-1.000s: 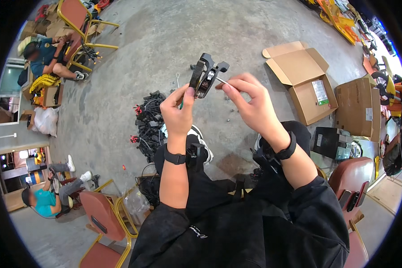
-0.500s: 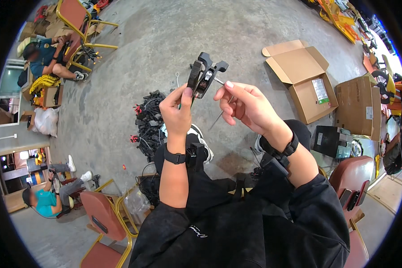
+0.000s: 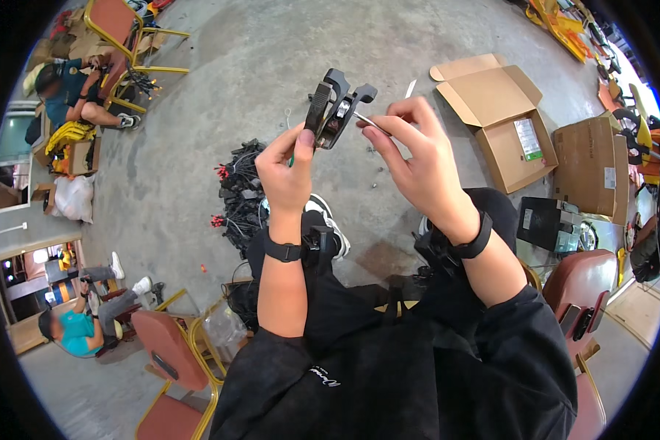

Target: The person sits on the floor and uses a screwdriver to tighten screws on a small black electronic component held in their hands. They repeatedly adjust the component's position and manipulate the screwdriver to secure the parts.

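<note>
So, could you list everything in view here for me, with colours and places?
Bracket-like part: one, black, upper centre
Metal rod: one, silvery, upper centre
Parts heap: one, mostly black, floor left of centre
Open carton: one, brown, floor, right
Closed-looking carton: one, brown, far right
Boxy case: one, black, right
Chairs: at least three, red-brown, both sides
Sack: one, white, left
Clear bag: one, transparent, lower left
Co-workers: two, dark and teal shirts, left
Wristbands: two, black, on the wrists
Left hand: one, bare, holding the part
Right hand: one, bare, holding the rod
</note>
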Demonstrator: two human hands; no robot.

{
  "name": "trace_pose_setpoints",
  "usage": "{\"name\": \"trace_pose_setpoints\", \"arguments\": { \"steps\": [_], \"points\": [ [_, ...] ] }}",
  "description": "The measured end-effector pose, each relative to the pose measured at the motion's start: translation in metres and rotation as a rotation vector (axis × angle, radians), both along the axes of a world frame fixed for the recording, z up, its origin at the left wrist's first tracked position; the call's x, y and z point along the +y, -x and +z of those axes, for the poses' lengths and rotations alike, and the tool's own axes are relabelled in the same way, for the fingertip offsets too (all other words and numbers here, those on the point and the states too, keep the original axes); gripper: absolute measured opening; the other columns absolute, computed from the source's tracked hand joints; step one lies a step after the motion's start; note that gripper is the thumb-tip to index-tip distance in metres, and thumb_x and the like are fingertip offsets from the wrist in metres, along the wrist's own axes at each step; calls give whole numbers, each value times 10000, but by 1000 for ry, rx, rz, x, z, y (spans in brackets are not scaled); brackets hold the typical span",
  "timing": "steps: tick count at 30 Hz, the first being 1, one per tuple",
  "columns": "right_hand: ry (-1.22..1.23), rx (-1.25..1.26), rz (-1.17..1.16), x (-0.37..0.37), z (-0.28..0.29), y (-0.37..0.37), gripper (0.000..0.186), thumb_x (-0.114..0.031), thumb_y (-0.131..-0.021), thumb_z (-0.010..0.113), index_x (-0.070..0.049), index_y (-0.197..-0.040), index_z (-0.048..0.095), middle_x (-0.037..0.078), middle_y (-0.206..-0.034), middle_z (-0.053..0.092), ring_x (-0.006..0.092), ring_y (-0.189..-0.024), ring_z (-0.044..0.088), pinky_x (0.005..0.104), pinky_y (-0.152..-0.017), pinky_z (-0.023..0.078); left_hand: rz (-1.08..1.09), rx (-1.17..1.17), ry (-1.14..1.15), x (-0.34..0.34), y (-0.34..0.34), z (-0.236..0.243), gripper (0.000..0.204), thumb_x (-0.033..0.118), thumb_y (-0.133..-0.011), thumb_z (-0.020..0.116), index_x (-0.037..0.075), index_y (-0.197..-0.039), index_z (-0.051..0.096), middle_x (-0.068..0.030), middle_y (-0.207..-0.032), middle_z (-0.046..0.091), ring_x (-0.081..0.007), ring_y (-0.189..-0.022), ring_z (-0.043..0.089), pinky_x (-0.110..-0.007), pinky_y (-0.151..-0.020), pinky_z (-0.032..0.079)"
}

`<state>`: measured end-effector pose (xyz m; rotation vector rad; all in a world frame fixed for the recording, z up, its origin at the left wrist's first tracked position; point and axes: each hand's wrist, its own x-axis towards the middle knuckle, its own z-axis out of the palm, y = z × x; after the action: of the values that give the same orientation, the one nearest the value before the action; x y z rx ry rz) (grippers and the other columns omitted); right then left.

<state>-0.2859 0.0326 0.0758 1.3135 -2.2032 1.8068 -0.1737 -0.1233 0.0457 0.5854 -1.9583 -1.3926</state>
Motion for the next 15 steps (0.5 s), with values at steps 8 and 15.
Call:
{"name": "trace_pose_setpoints", "arguments": {
  "steps": [8,15],
  "points": [
    [120,-1021,377,21,13,-1,369,-290,-889,646,2,-1111,616,-59,-690,459,32,-608,403,197,-561,340,-15,60,-25,2,-9,0,431,307,-958,465,-80,-943,655,-121,-829,681,-154,-719,645,-273,-648,507],
    [-50,-553,185,29,10,-38,369,-373,-812,730,-14,-845,648,-65,-635,496,19,-592,401,213,-510,330,-57,107,133,41,-17,-2,336,284,-836,690,-19,-970,633,-67,-825,668,-129,-750,624,-260,-678,483]
  ]
}}
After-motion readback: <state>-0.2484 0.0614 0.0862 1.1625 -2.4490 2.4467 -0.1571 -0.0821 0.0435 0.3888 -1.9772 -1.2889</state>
